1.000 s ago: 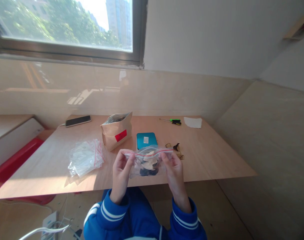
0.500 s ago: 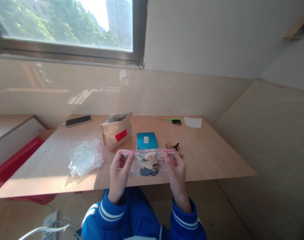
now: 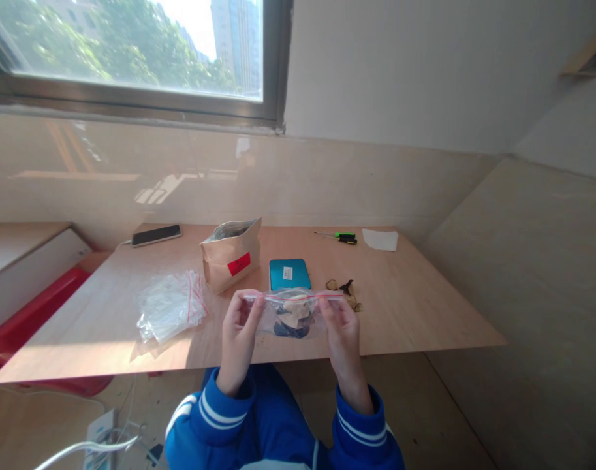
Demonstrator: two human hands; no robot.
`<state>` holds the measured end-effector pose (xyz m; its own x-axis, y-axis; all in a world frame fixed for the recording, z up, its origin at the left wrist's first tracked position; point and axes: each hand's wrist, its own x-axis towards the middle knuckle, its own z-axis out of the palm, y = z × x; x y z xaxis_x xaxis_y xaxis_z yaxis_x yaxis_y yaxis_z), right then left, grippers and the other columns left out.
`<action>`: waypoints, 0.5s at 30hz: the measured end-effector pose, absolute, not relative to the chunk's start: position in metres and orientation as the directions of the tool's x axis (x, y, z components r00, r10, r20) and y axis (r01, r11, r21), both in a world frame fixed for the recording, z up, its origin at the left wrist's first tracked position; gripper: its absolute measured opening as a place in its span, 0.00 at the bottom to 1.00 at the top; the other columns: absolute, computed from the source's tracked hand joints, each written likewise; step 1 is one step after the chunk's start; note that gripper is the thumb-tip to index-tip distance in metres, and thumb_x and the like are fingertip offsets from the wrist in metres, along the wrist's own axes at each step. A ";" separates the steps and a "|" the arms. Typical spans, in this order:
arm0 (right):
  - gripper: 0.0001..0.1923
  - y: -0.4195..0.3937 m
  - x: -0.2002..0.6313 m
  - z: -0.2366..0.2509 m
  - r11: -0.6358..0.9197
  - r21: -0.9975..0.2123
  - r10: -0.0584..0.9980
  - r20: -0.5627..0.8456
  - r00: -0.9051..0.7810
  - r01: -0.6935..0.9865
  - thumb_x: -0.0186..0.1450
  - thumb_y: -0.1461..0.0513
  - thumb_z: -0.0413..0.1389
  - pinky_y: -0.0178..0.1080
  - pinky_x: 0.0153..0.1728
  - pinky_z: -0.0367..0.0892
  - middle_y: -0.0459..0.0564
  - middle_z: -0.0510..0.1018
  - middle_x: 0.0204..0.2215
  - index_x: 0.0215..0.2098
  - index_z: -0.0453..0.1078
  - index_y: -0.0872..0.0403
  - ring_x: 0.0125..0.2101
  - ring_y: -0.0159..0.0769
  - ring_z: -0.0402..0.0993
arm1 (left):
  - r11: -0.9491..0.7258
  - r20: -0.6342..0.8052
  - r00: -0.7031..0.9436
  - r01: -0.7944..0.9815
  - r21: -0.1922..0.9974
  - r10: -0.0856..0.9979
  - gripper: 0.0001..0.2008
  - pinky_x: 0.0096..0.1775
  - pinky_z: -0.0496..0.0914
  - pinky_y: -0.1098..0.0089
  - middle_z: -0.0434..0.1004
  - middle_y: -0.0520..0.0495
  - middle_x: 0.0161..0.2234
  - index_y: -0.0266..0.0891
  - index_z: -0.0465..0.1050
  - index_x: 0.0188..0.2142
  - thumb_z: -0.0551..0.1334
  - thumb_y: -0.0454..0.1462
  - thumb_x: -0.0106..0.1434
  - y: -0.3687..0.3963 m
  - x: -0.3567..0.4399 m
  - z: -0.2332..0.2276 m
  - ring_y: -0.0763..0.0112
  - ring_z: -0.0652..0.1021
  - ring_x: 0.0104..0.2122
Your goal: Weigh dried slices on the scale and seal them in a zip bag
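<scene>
I hold a small clear zip bag [image 3: 292, 314] with a red seal strip above the near edge of the wooden table [image 3: 415, 313]. Pale and dark pieces lie inside it. My left hand [image 3: 237, 334] pinches the bag's left top corner. My right hand [image 3: 341, 333] pinches its right top corner. The seal strip is stretched level between both hands. Blue sleeves with white stripes cover both wrists.
On the table lie a pile of empty zip bags [image 3: 170, 305], an open brown paper pouch with a red label [image 3: 230, 255], a teal box [image 3: 289, 273], loose dried pieces [image 3: 345, 291], a green-handled screwdriver [image 3: 339, 237], a white paper [image 3: 380, 239] and a phone [image 3: 156, 235].
The bag's seal strip has been pulled straight and level between my hands. The bag and hands rose slightly and the view shifted a little.
</scene>
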<state>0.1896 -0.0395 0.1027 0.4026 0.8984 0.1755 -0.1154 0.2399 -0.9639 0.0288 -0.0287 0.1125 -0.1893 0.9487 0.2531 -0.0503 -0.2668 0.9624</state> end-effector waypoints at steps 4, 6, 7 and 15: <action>0.13 -0.040 0.186 0.102 0.272 -0.955 0.931 0.231 0.282 -0.117 0.63 0.54 0.59 0.38 0.41 0.73 0.49 0.80 0.39 0.42 0.73 0.52 0.39 0.36 0.78 | -0.254 0.242 -0.093 -0.157 0.954 0.966 0.10 0.35 0.69 0.76 0.73 0.52 0.34 0.42 0.71 0.40 0.62 0.43 0.63 -0.031 0.029 0.111 0.74 0.75 0.34; 0.11 -0.040 0.186 0.102 0.297 -0.950 0.929 0.264 0.258 -0.096 0.63 0.55 0.59 0.38 0.42 0.73 0.48 0.80 0.38 0.40 0.74 0.52 0.39 0.35 0.77 | -0.257 0.254 -0.042 -0.181 0.949 0.966 0.09 0.36 0.69 0.75 0.73 0.51 0.34 0.41 0.71 0.39 0.63 0.42 0.62 -0.032 0.026 0.109 0.74 0.74 0.34; 0.09 -0.040 0.186 0.102 0.313 -0.946 0.925 0.284 0.253 -0.085 0.62 0.56 0.60 0.37 0.41 0.73 0.48 0.80 0.37 0.39 0.74 0.52 0.38 0.35 0.77 | -0.266 0.267 -0.024 -0.188 0.945 0.963 0.08 0.36 0.69 0.75 0.72 0.51 0.34 0.41 0.72 0.39 0.63 0.41 0.62 -0.032 0.025 0.108 0.74 0.74 0.34; 0.06 -0.039 0.189 0.103 0.358 -0.933 0.894 0.335 0.296 -0.024 0.61 0.58 0.61 0.36 0.35 0.71 0.45 0.78 0.28 0.31 0.75 0.53 0.32 0.34 0.75 | -0.311 0.317 0.004 -0.178 0.934 0.949 0.06 0.38 0.69 0.74 0.73 0.50 0.33 0.39 0.74 0.33 0.64 0.39 0.61 -0.030 0.021 0.112 0.72 0.74 0.35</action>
<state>0.1894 -0.0387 0.1035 0.2963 0.8943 0.3353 -0.0241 0.3580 -0.9334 0.0214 -0.0298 0.1122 0.0039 0.9485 0.3167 -0.1781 -0.3110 0.9336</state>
